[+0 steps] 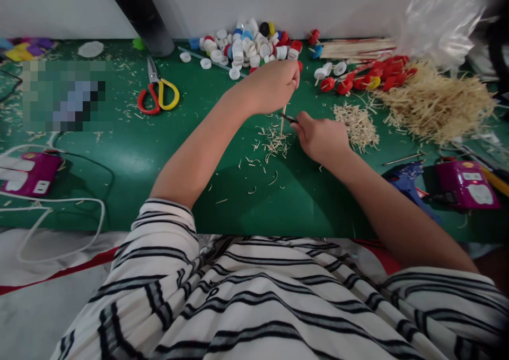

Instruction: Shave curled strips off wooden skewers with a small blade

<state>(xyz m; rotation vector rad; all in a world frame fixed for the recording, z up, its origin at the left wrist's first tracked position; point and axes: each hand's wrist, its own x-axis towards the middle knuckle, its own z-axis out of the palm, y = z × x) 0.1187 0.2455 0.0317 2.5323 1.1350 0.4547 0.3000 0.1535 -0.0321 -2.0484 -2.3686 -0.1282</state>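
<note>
My left hand [278, 84] is closed around the upper end of a thin wooden stick [282, 122], which points down toward the green table [254, 206]. In my right hand [323, 137] is a small dark blade [288, 118], its fingers closed on the near end and the blade lying against the stick. Thin curled wood shavings [274, 141] are scattered beneath the stick. A denser heap of shavings [358, 125] sits just right of my right hand. Behind my left hand is a pile of mostly white bottle caps [248, 47].
Red-and-yellow-handled scissors [158, 92] and a dark bottle [143, 18] stand left. At right are red caps [392, 73], a straw-coloured shavings heap [441, 100], a blue tool [409, 180] and a magenta box [469, 184]. Another magenta box [40, 174] with white cable is far left.
</note>
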